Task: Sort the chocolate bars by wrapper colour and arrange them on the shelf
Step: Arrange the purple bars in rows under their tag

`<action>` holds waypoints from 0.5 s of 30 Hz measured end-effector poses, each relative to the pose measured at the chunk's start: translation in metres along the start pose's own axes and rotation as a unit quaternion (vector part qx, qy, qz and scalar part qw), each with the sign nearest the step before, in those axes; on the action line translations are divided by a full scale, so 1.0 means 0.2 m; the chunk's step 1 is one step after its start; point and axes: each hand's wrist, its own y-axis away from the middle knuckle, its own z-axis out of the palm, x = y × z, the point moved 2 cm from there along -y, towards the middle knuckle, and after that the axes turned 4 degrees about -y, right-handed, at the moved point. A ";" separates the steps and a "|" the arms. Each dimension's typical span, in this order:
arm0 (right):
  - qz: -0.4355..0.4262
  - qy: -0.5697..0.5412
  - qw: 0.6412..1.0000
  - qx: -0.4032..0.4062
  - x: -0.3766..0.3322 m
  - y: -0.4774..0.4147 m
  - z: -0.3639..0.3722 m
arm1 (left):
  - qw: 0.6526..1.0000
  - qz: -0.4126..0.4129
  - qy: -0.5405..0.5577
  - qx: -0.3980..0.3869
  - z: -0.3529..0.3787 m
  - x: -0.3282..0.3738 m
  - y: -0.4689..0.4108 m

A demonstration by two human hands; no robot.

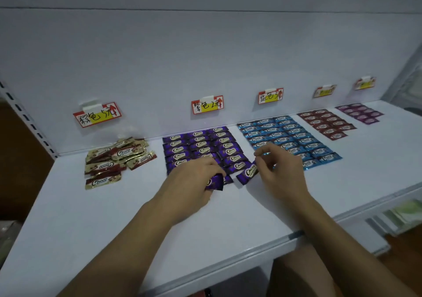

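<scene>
Five colour groups sit on the shelf point(91, 228): a loose gold pile point(114, 159) at left, then the purple grid point(201, 143), the blue grid point(287, 134), a dark red grid point(326, 123) and a magenta grid point(360, 112). At the purple grid's front edge the left hand point(191, 182) grips a spare bar point(215, 182), while the right hand point(283, 173) pinches the end of a tilted bar point(247, 173). Best, I judge, to square it with its row, logo up, just beside its neighbour
</scene>
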 end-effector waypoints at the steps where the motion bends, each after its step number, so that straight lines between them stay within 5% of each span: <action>1: 0.006 0.018 1.000 0.009 0.01 0.01 0.01 | 1.000 -0.001 -0.017 -0.011 0.01 0.01 0.00; 11: -0.080 0.164 0.982 0.040 0.02 0.04 0.00 | 0.997 -0.020 -0.072 -0.030 0.04 0.02 0.01; 15: -0.123 0.137 0.982 -0.050 0.01 0.06 0.02 | 0.996 -0.020 -0.075 -0.030 0.04 0.01 0.01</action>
